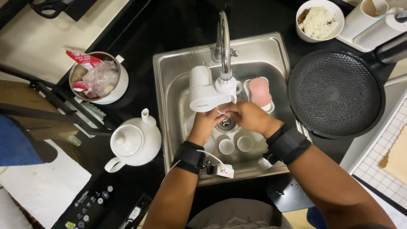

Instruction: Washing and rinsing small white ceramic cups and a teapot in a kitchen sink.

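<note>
Both my hands are together over the drain of the steel sink, just under the white filter unit on the chrome tap. My left hand and my right hand are closed around something small between them; what it is stays hidden by the fingers and the filter. Small white cups stand on the sink floor below my wrists. A pink sponge lies in a white holder at the sink's back right.
A white teapot stands left of the sink. Behind it is a white pot holding plastic wrappers. A black round pan sits to the right, with a bowl of rice and white mugs beyond. An induction cooker panel is at lower left.
</note>
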